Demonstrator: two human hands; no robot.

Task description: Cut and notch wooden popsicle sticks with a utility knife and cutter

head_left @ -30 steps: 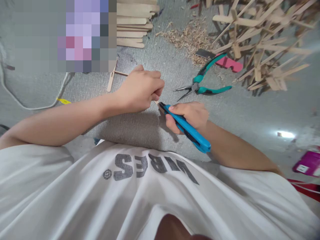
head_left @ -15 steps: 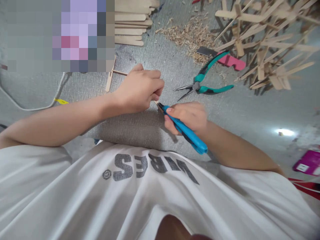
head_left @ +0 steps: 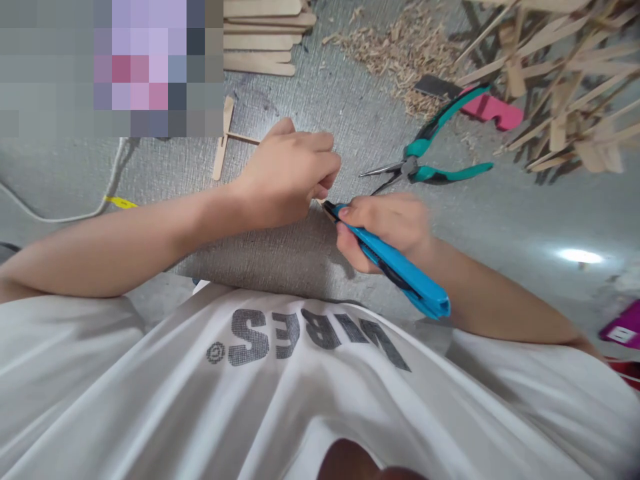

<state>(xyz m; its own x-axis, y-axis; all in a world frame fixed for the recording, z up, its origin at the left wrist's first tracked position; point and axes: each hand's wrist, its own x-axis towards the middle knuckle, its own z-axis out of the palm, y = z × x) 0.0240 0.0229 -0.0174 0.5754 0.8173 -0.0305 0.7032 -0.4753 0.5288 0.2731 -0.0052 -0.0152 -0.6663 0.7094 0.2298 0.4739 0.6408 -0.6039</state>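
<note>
My left hand [head_left: 293, 173] is closed, its fingers curled down over a thin wooden craft stick [head_left: 321, 201] whose end shows below the fingertips. From behind that hand a narrow stick [head_left: 243, 139] runs left to a short crosspiece [head_left: 223, 143]; whether both ends belong to one stick is hidden. My right hand [head_left: 385, 223] is wrapped round a blue utility knife [head_left: 400, 263], thumb along its top. The knife's dark front end points up-left and meets the stick's end just under my left fingers. The blade itself is hard to make out.
Teal-handled long-nose pliers [head_left: 411, 168] lie spread beyond my right hand. Behind them are a pink-handled cutter [head_left: 493, 110], wood shavings [head_left: 400, 50] and a heap of joined sticks [head_left: 560, 87]. Flat craft sticks [head_left: 260, 41] lie at the back; a white cable [head_left: 65, 219] runs left.
The view has shifted a little, so the pliers and stick heap appear farther right. My right hand and the knife sit slightly farther right and show more of the handle. Both holds stay.
</note>
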